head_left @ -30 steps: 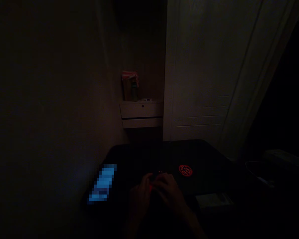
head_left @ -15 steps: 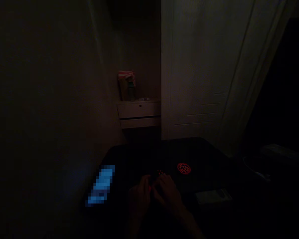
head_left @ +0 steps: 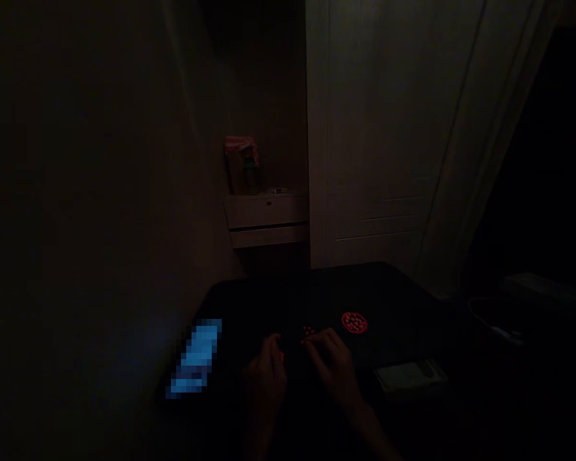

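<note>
The scene is very dark. My left hand is closed, and a small red glowing thing shows at its fingers; its kind is too dark to tell. To the right of it, my right hand is pinched over the dark table. A tiny red spot sits at its fingertips, too small to name. Just beyond those fingertips lie several small red bead-like pieces. Further right rests a round red-rimmed dish holding several small orange-red pieces.
A lit, blurred blue screen lies at the table's left. On the right is a pale flat box, with a light cable beyond it. A drawer unit carrying a striped bag stands behind, beside a tall pale door.
My hands have moved apart: the right hand shifted right, the left slightly left. The red thing stays with my left hand. The view has tilted slightly.
</note>
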Tool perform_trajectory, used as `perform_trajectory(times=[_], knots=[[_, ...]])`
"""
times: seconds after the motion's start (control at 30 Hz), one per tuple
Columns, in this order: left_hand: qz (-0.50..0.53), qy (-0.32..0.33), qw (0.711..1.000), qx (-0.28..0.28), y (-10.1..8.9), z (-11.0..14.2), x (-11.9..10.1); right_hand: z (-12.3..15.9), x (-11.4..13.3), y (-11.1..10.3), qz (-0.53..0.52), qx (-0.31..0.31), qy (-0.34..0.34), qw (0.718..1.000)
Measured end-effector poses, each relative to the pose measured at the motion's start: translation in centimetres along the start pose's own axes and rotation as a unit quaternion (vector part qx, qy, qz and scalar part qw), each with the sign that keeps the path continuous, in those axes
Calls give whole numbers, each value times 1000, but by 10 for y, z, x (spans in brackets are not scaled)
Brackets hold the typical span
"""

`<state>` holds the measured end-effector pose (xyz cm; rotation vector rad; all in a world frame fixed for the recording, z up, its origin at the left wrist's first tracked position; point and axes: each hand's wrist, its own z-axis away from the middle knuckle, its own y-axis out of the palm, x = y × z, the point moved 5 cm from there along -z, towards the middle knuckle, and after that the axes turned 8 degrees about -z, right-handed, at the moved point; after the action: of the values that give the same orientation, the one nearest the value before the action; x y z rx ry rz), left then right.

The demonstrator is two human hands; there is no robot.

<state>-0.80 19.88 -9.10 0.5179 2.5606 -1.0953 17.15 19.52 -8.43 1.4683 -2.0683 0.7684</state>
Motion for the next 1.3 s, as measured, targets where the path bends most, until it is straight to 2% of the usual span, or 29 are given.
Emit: perform_trajectory(times=[0.5, 0.8, 1.3], knots=[[-1, 13, 1000, -22, 0, 0, 0, 2, -7, 0, 1, -7, 19, 1000], [0, 4, 1000, -8, 0, 0, 0, 0, -2, -2, 6, -21, 0, 1000], [-7, 22, 999, -24, 1, 1, -1, 1, 0, 0, -10, 23, -1, 1000]])
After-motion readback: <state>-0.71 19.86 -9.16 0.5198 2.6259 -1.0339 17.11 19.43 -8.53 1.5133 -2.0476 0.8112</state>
